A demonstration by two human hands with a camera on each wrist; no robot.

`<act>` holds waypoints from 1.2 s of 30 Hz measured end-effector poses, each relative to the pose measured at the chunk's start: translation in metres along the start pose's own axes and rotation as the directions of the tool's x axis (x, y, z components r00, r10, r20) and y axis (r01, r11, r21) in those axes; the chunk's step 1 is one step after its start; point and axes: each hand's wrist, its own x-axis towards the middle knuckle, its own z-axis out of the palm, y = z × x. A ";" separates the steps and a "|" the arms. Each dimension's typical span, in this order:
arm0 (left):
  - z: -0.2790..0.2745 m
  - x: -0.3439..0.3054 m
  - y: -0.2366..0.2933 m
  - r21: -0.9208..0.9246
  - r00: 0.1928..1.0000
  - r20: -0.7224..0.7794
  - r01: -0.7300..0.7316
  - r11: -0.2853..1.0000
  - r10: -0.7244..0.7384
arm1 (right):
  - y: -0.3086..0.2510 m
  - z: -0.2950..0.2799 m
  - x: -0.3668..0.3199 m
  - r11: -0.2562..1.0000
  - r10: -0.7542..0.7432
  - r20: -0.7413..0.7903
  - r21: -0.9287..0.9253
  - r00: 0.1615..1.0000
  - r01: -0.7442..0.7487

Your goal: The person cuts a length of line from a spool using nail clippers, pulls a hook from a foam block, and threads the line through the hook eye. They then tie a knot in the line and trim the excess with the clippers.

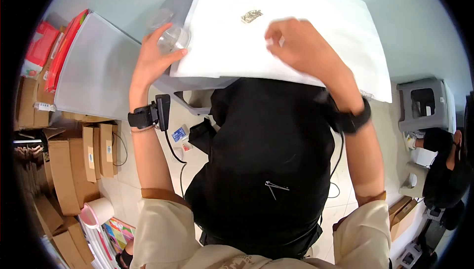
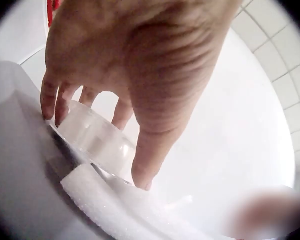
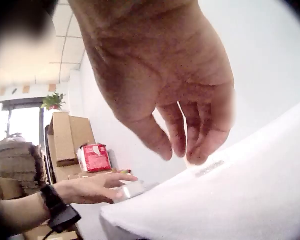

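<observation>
At the left edge of the white-covered table [image 1: 326,2], my left hand [image 1: 154,57] holds a clear round plastic tub [image 1: 174,38]. In the left wrist view its thumb and fingers span the tub [image 2: 97,135] from both sides. Behind it lies a clear round piece like a lid [image 1: 161,18]. My right hand [image 1: 303,47], blurred, hovers over the white cover with fingers loosely bent; nothing shows between the fingertips in the right wrist view. A small heap of shiny metallic pieces [image 1: 252,16] lies to its upper left, and also shows beyond the fingertips as a greyish patch [image 3: 210,168].
A grey panel [image 1: 94,66] and red boxes [image 1: 42,49] stand at the left, with cardboard boxes [image 1: 66,175] below. A grey stool [image 1: 423,105] is at the right, near another person's dark-clothed leg [image 1: 439,150]. Metal tweezers-like pieces [image 1: 275,188] lie on the black lap cloth [image 1: 266,135].
</observation>
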 end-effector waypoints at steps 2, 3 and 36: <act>0.003 0.001 -0.002 -0.041 0.999 -0.033 0.010 0.999 -0.011 | 0.019 0.018 0.036 0.993 0.050 -0.109 -0.099 0.993 -0.061; 0.006 0.001 -0.004 -0.063 0.999 -0.050 0.016 0.998 -0.019 | 0.020 0.023 0.051 0.970 0.158 -0.099 -0.170 0.983 -0.173; 0.025 -0.004 -0.016 -0.076 0.983 -0.178 -0.060 0.995 0.046 | 0.060 -0.021 0.050 0.749 0.513 0.314 0.290 0.799 -0.595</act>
